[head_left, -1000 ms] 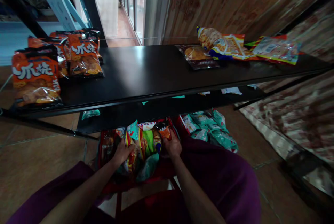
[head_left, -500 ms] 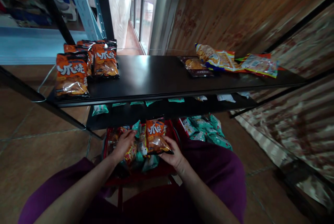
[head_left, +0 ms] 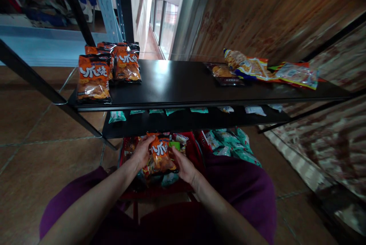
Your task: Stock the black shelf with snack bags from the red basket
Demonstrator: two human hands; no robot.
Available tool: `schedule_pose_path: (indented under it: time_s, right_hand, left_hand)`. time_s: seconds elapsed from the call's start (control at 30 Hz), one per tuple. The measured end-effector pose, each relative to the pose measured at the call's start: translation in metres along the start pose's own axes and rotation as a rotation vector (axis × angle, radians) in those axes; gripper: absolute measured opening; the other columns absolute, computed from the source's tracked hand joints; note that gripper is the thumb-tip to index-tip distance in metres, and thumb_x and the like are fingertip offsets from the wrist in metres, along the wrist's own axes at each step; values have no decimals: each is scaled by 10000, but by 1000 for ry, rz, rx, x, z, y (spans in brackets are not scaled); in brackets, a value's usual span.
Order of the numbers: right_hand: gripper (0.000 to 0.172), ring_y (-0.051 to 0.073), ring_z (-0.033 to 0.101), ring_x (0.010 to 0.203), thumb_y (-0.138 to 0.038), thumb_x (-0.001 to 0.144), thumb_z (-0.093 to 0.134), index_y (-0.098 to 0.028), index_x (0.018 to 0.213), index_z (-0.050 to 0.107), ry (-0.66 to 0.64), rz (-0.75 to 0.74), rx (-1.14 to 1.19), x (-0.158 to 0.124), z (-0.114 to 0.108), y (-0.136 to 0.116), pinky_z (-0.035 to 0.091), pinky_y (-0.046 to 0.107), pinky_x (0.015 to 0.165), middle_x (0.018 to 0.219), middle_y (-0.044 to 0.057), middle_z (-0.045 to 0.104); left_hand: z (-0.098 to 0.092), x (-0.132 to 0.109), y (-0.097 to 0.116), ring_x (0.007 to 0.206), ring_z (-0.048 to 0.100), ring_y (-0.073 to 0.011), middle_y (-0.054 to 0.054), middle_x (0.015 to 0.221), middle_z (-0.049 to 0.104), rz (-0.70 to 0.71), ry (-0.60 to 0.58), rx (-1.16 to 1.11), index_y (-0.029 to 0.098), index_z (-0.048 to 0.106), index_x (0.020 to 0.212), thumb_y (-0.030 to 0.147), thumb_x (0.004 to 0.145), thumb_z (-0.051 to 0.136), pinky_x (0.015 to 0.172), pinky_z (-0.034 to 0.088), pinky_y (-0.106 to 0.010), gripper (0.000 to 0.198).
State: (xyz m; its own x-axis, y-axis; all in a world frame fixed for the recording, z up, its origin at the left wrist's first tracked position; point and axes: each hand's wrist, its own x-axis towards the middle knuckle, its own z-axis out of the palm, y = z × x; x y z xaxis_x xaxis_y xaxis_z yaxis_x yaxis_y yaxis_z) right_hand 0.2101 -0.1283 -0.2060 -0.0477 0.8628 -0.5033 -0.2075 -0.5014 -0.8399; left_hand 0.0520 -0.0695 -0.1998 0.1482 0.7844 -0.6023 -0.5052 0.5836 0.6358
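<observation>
My left hand (head_left: 142, 152) is closed on the upper left edge of an orange and black snack bag (head_left: 161, 157), held over a red basket (head_left: 197, 158) between my knees. At the bag's lower right, my right hand (head_left: 185, 167) has its fingers stretched out, with nothing gripped in it. A bright green packet (head_left: 174, 145) shows close to those fingertips. More mixed snack packets lie in the basket, partly hidden by the bag and my hands. Matching orange snack bags (head_left: 94, 79) stand upright on the left end of the black upper shelf (head_left: 171, 88).
Crumpled snack bags (head_left: 251, 68) lie at the shelf's right end. Teal packets (head_left: 117, 116) line the lower shelf (head_left: 137, 127). Another red basket to the right holds teal packets (head_left: 228, 144). A black post (head_left: 34, 75) rises on the left, and patterned curtains hang on the right.
The orange snack bag has passed from my right hand to my left and moved slightly left. My right hand has let go. The view has shifted a little left.
</observation>
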Motion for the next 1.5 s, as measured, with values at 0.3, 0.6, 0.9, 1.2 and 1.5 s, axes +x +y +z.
schedule_pose_path:
  time_s: [0.3, 0.6, 0.9, 1.2, 1.5]
  right_hand:
    - [432, 142, 571, 763, -432, 518, 817, -210, 851, 654, 196, -155, 67, 20, 6, -34, 436, 258, 694, 830, -6, 650]
    - [313, 96, 443, 558, -427, 539, 782, -193, 660, 613, 215, -240, 13, 25, 8, -36, 331, 234, 562, 584, -52, 543]
    - [243, 98, 476, 571, -392, 570, 748, -196, 645, 626, 111, -322, -137, 28, 15, -60, 376, 241, 595, 602, -44, 559]
    - [315, 108, 505, 631, -490, 630, 703, -200, 716, 619, 135, -295, -135, 34, 19, -54, 411, 230, 609, 658, -40, 573]
    - [554, 203, 581, 1091, -528, 734, 670, -301, 1222, 539, -78, 102, 1, -6, 6, -32, 504, 319, 792, 1259, 38, 595]
  left_hand:
    - [8, -16, -2, 709, 624, -160, 5, 811, 672, 265, -104, 362, 195, 584, 874, 374, 630, 733, 668, 502, -272, 337]
    - [8, -22, 1, 716, 641, -176, -36, 820, 696, 118, -80, 221, 179, 631, 866, 450, 589, 759, 636, 489, -263, 408]
    - [7, -24, 14, 574, 588, -127, -2, 660, 650, 120, -82, 177, 161, 605, 723, 399, 557, 788, 574, 450, -240, 343]
    - [6, -21, 14, 541, 589, -136, 11, 600, 633, 115, 24, 116, 166, 586, 691, 424, 538, 782, 549, 438, -247, 358]
    - [-1, -4, 26, 444, 548, -103, 29, 523, 593, 171, 219, -27, 156, 552, 655, 301, 637, 728, 484, 442, -226, 229]
